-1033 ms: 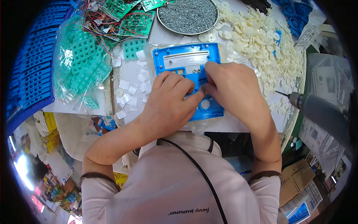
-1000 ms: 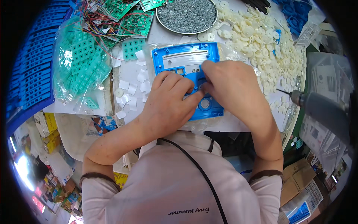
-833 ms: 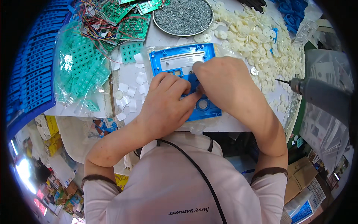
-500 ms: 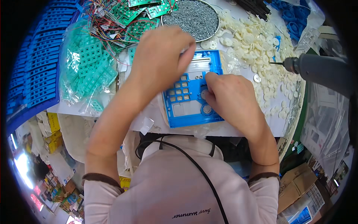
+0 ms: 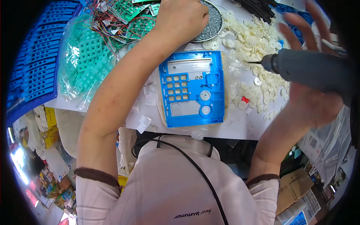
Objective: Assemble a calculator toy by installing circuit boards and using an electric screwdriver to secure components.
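My left hand is over the round dish of small grey screws at the back, its fingers curled closed. The fingertips are hidden, so whatever they hold does not show. At the right, my right hand is behind and around a grey electric screwdriver, fingers spread apart and blurred by motion. The screwdriver's thin bit points left. In front of me a blue plastic housing lies on a pale pad, its keypad openings at the left. A white disc sits in its right part, above a white ring.
Loose cream-coloured discs cover the table's right side, with a small red piece among them. Green circuit boards with wires and a bag of turquoise keypads lie left. Stacked blue parts stand far left.
My left hand has moved back and right from above the housing to the screw dish. My right hand has left the housing's right side, opened, and moved right to the screwdriver.
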A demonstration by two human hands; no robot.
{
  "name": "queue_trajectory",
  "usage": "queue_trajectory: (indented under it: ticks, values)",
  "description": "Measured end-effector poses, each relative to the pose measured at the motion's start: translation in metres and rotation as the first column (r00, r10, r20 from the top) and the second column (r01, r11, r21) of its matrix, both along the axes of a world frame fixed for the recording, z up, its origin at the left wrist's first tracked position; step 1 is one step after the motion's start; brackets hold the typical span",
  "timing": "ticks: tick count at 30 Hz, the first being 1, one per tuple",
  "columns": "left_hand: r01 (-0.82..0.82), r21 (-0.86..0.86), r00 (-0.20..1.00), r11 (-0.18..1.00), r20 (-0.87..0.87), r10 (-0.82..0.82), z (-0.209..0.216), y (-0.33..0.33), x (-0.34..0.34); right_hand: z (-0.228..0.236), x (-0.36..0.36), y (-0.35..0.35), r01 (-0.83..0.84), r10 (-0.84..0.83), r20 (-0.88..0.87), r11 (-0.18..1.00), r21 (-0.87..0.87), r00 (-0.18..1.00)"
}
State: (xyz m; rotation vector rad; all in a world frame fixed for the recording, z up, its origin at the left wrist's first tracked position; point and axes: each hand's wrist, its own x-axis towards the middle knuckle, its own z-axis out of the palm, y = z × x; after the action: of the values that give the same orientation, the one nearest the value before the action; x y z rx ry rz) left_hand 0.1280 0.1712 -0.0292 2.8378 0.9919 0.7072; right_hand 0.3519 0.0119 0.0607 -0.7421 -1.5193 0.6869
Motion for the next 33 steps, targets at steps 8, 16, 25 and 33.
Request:
queue_trajectory:
  ticks: [8, 16, 25, 33]
  values:
    - [-0.045, -0.061, 0.995, 0.997, 0.087, 0.05, -0.004, 0.004, -0.011, 0.005, -0.044, 0.007, -0.212, 0.207, -0.051, 0.967, -0.145, 0.977]
    - [0.44, -0.317, 0.894, 0.84, 0.24, -0.378, 0.038, -0.135, -0.064, 0.002, -0.089, -0.056, -0.284, 0.202, -0.366, 0.941, -0.186, 0.909]
    - [0.421, -0.446, 0.884, 0.79, 0.398, -0.247, 0.024, -0.154, -0.084, -0.002, -0.115, -0.059, -0.211, 0.118, -0.414, 0.96, -0.186, 0.902]
    - [0.408, -0.393, 0.889, 0.824, 0.378, -0.26, 0.017, -0.156, -0.087, -0.004, -0.115, -0.058, -0.252, 0.154, -0.41, 0.947, -0.198, 0.899]
